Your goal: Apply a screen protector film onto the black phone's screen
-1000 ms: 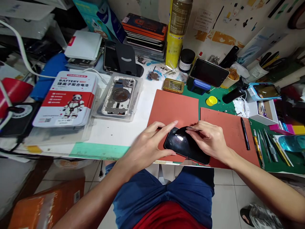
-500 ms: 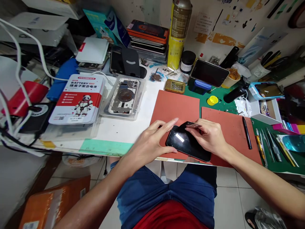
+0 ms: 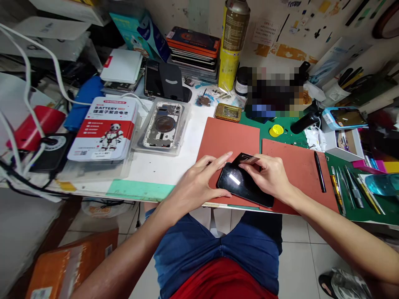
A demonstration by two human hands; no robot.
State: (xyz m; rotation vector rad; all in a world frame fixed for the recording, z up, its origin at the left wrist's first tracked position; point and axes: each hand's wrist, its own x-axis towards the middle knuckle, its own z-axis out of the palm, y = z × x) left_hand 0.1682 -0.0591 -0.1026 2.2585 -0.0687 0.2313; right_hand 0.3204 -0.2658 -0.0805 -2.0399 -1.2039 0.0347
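A black smartphone (image 3: 241, 187) lies screen up at a slant near the table's front edge, a bright reflection on its glass. My left hand (image 3: 199, 178) braces its left end, thumb at the near edge and forefinger by the far corner. Between thumb and fingertips, my right hand (image 3: 271, 174) pinches a thin dark card (image 3: 245, 158) at the phone's far long edge. Whether the card's lower edge goes under the glass I cannot tell. My right hand's palm side covers part of the phone's right half.
Under the phone are reddish-brown mats (image 3: 229, 137) on a green cutting mat. Tweezers and other slim tools (image 3: 355, 189) lie right, beside a black pen (image 3: 319, 171). An opened phone housing (image 3: 163, 124) and a battery tin (image 3: 102, 128) stand left. A pixelated patch hides items behind.
The card has tipped up a little and shows more of its face, my right hand shifting slightly with it. My left hand keeps its place on the phone.
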